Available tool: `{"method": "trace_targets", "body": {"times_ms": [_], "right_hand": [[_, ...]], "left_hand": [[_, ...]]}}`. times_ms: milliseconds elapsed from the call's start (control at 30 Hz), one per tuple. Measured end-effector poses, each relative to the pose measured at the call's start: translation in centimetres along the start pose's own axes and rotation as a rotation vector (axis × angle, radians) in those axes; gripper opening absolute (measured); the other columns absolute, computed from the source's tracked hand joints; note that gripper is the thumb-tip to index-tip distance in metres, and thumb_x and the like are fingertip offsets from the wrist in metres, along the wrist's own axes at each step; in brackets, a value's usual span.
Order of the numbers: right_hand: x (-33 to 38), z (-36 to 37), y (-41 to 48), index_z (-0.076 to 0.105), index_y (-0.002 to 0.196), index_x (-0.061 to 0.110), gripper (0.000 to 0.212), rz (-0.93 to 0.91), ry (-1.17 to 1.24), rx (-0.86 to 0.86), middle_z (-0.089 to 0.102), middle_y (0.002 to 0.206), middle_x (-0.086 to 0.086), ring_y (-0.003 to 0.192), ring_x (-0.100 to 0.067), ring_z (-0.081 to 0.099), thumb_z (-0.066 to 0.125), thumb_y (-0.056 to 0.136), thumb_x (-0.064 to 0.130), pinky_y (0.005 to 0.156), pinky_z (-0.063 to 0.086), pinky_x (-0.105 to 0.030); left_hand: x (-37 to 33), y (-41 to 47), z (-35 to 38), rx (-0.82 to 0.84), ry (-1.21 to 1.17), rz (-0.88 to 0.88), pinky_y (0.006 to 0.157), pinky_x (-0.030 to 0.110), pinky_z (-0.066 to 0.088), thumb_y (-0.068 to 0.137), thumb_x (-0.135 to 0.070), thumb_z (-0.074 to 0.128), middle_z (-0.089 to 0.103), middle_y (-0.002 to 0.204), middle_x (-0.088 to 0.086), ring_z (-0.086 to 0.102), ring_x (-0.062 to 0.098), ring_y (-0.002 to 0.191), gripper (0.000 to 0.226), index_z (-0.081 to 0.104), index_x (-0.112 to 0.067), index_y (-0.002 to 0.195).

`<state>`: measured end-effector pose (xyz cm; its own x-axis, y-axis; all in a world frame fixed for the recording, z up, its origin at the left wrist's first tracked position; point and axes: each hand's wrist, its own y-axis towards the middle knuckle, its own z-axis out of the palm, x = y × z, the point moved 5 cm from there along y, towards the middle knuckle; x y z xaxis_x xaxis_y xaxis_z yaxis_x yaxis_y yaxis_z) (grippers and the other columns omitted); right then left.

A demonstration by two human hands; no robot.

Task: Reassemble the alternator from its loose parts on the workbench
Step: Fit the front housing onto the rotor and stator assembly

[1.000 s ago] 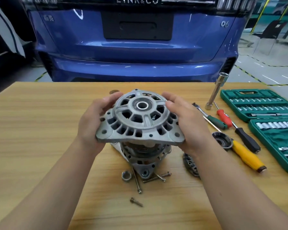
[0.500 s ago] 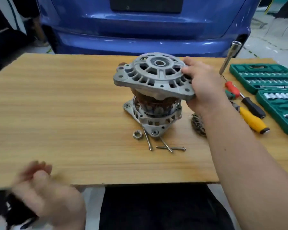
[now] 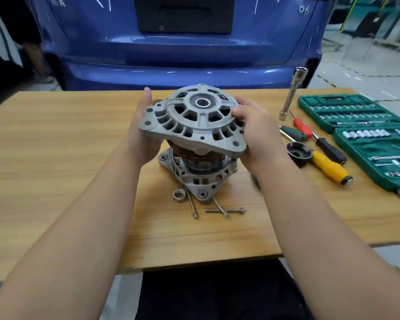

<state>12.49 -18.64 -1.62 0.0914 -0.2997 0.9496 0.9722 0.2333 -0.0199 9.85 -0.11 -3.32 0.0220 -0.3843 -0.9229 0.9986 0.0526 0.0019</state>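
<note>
Our left hand (image 3: 143,135) presses its palm to the rim, fingers hidden — their curl we cannot tell. The grey vented cast-metal end cover (image 3: 194,125), tilted over the copper-wound lower housing (image 3: 199,179) on the wooden workbench (image 3: 56,158), looks rigid and weighty — best held by opposite flanges. Our right hand (image 3: 256,132) curls round its rim.

"06" badge (image 3: 303,9), blue car (image 3: 183,56) tailgate

Your wooden bench (image 3: 56,158) sits just behind a glossy blue car (image 3: 194,54), and to your right pale grey floor (image 3: 367,65) carries a dashed line (image 3: 337,76), with glass panels (image 3: 367,19) farther back.
</note>
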Motion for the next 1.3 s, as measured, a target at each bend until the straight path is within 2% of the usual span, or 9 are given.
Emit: {"method": "trace_targets", "body": {"times_ms": [167,300,500,733,833,967,1100,1233,1300], "right_hand": [[0.7,-1.1,1.5,0.061,0.119,0.02,0.039,0.033,-0.025,0.053,0.071,0.109,-0.01,0.09,-0.025,0.073,0.052,0.082,0.015,0.072,0.06,-0.044],[1.4,-2.5,1.9,0.059,0.126,0.017,0.038,0.073,-0.04,0.168,0.073,0.11,-0.01,0.098,-0.029,0.071,0.043,0.092,0.011,0.074,0.059,-0.045],[1.6,-2.4,1.0,0.062,0.126,0.021,0.04,0.012,-0.11,0.123,0.075,0.103,-0.003,0.089,-0.024,0.073,0.042,0.093,0.011,0.067,0.059,-0.042],[0.3,-2.2,-1.1,0.054,0.131,0.037,0.038,-0.031,-0.204,-0.019,0.068,0.112,0.009,0.087,-0.008,0.071,0.047,0.096,0.025,0.065,0.06,-0.032],[0.5,-1.9,-0.7,0.05,0.136,0.036,0.041,0.028,-0.204,-0.006,0.065,0.121,0.004,0.094,-0.017,0.07,0.046,0.096,0.027,0.072,0.061,-0.04],[1.2,-1.1,-0.1,0.053,0.135,0.029,0.041,0.068,-0.115,0.014,0.071,0.107,-0.001,0.079,-0.018,0.074,0.047,0.096,0.017,0.061,0.061,-0.041],[2.0,-1.3,0.0,0.062,0.125,0.02,0.035,0.064,0.013,0.018,0.075,0.095,-0.003,0.077,-0.021,0.074,0.049,0.095,0.007,0.057,0.059,-0.038],[4.8,-0.8,1.0,0.07,0.102,0.014,0.03,-0.038,-0.004,0.083,0.076,0.087,-0.004,0.078,-0.024,0.074,0.047,0.088,0.001,0.061,0.06,-0.049],[5.3,-0.8,1.0,0.068,0.111,0.013,0.034,-0.06,0.009,0.07,0.076,0.089,-0.004,0.08,-0.024,0.074,0.047,0.087,0.0,0.061,0.06,-0.045]], "left_hand": [[0.9,0.0,-0.5,0.026,0.21,0.003,0.113,0.046,0.03,0.088,-0.069,0.031,0.065,0.127,-0.002,0.058,0.016,0.121,0.063,0.062,-0.032,0.128],[0.6,-1.9,-0.9,0.012,0.471,-0.001,0.111,0.048,0.032,0.085,-0.073,0.026,0.069,0.12,-0.004,0.059,0.015,0.119,0.06,0.069,-0.041,0.113],[-0.1,-3.3,2.2,0.144,0.195,0.096,0.097,0.036,0.05,0.087,-0.058,0.046,0.064,0.127,0.009,0.059,0.025,0.121,0.054,0.067,-0.02,0.121],[-1.8,-2.7,1.6,0.091,0.315,0.038,0.07,0.03,0.055,0.08,-0.045,0.054,0.072,0.1,0.004,0.067,0.021,0.089,0.038,0.074,-0.021,0.102],[-1.9,-2.4,1.3,0.067,0.34,-0.01,0.07,0.033,0.056,0.082,-0.045,0.055,0.071,0.102,0.007,0.066,0.023,0.09,0.037,0.073,-0.021,0.103],[-1.8,-2.5,0.8,-0.031,0.293,-0.058,0.075,0.041,0.053,0.083,-0.041,0.052,0.07,0.104,0.009,0.063,0.027,0.094,0.035,0.073,-0.021,0.102],[-1.6,-2.8,1.3,-0.108,0.18,0.029,0.073,0.033,0.052,0.082,-0.035,0.052,0.07,0.099,0.009,0.065,0.025,0.091,0.037,0.073,-0.012,0.103],[-2.3,-3.1,2.5,-0.105,0.083,0.149,0.072,0.026,0.055,0.085,-0.03,0.048,0.071,0.09,0.004,0.066,0.018,0.087,0.032,0.077,-0.017,0.087],[-2.9,-3.2,3.0,-0.093,0.09,0.175,0.072,0.025,0.055,0.085,-0.03,0.048,0.07,0.088,0.003,0.065,0.017,0.086,0.031,0.076,-0.017,0.086]]}}
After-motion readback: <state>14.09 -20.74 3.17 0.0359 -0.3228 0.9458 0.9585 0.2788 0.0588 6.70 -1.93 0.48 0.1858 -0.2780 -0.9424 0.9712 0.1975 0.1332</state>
